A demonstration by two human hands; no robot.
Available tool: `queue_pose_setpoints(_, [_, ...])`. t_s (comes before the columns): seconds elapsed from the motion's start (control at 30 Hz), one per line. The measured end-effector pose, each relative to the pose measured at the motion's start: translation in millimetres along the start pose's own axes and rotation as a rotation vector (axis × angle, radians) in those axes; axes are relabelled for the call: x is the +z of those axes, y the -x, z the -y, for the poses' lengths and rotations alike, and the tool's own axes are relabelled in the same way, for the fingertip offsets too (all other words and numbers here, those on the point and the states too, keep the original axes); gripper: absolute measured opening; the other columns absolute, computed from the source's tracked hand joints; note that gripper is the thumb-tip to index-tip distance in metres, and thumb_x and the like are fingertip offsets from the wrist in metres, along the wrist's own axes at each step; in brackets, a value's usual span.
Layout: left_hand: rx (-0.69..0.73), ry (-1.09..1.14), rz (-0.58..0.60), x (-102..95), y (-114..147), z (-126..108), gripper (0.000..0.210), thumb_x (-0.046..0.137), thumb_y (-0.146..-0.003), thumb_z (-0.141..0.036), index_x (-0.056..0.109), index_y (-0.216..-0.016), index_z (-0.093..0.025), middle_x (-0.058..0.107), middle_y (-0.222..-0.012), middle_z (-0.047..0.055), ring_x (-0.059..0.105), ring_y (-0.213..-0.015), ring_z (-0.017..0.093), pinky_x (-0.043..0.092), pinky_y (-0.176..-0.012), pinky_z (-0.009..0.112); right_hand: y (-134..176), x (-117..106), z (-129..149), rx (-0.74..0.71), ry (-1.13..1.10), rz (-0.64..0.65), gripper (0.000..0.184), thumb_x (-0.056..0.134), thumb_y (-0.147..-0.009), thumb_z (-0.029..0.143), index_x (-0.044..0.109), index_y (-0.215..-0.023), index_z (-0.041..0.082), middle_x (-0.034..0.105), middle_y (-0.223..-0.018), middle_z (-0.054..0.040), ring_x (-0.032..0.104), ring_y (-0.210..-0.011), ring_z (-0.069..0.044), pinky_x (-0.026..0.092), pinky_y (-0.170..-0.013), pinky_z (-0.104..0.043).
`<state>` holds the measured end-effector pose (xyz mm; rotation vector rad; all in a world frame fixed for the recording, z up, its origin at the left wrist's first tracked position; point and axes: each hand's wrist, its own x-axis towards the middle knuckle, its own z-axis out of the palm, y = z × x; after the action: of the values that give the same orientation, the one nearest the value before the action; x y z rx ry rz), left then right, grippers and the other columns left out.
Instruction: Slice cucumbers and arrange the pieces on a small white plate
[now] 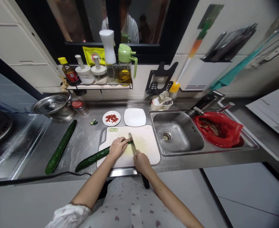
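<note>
The cucumbers (93,159) are dark green, the chopping board (151,148) off-white.

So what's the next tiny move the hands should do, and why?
I'd probably press the knife gently down to cut a thin slice. The right hand grips it with the blade at the cucumber's end, while the left hand steadies the cucumber on the board. A few thin slices already lie there.
</note>
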<state>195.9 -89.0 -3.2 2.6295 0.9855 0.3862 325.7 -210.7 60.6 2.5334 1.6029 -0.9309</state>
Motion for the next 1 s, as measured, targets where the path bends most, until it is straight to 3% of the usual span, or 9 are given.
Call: queue_pose_setpoints(1.0, [0.002, 0.006, 0.016, 0.0, 0.3, -0.9, 0.032, 0.045, -0.093, -0.032, 0.06, -0.122, -0.03, 0.059, -0.107, 0.004, 0.053, -0.098, 0.018, 0.044, -0.089, 0.032, -47.8, -7.2, 26.3, 0.013, -0.021, -0.007, 0.034, 0.038, -0.09, 0.017, 0.055, -0.119, 0.01, 0.066, -0.108, -0.0173, 0.062, -0.104, -0.024, 0.044, -0.08, -0.03])
